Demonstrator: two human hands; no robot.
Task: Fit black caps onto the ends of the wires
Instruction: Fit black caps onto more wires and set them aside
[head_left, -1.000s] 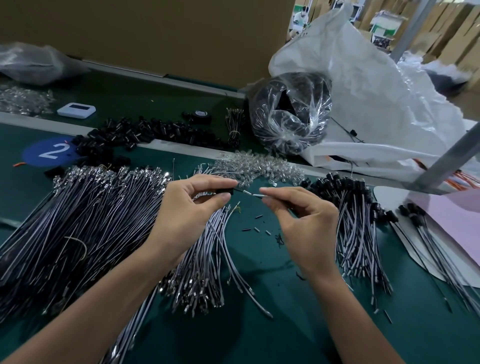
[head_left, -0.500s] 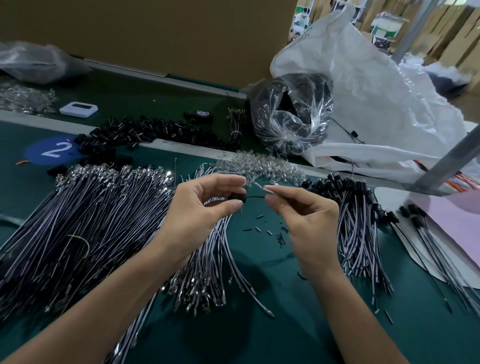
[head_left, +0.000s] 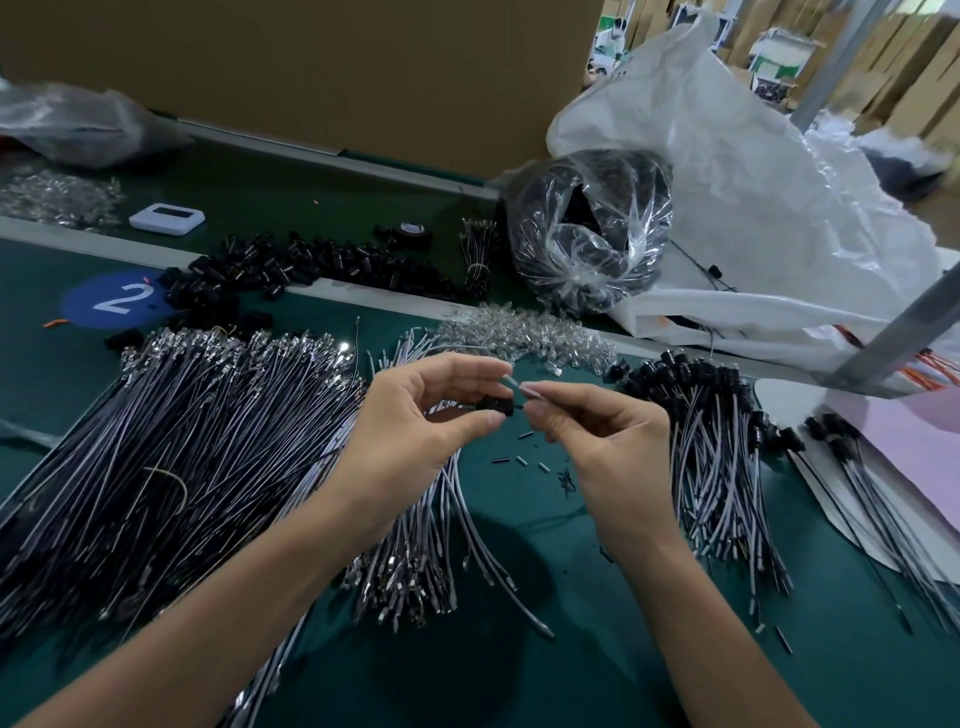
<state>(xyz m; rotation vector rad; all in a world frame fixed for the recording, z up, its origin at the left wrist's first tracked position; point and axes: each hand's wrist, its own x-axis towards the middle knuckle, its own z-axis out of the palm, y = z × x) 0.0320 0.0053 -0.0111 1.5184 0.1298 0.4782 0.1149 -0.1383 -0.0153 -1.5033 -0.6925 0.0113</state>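
Note:
My left hand (head_left: 421, 421) pinches a small black cap (head_left: 497, 404) between thumb and fingers above the green table. My right hand (head_left: 597, 431) pinches a thin wire (head_left: 535, 391) whose pale tip points up and left, just right of the cap. Whether the wire sits inside the cap I cannot tell. A large heap of uncapped grey wires (head_left: 171, 447) lies at the left. Wires with black caps fitted (head_left: 711, 426) lie in a bundle at the right. Loose black caps (head_left: 311, 265) are piled along the grey rail behind.
A pile of clear small parts (head_left: 524, 335) lies just beyond my hands. A clear bag of black parts (head_left: 587, 234) and a big white bag (head_left: 769, 208) stand at the back right. A white device (head_left: 166, 218) and a tape roll (head_left: 413, 231) sit on the far belt.
My hands have drawn closer together and the cap now sits right against the wire. The wire's tip has tilted upward between my fingertips.

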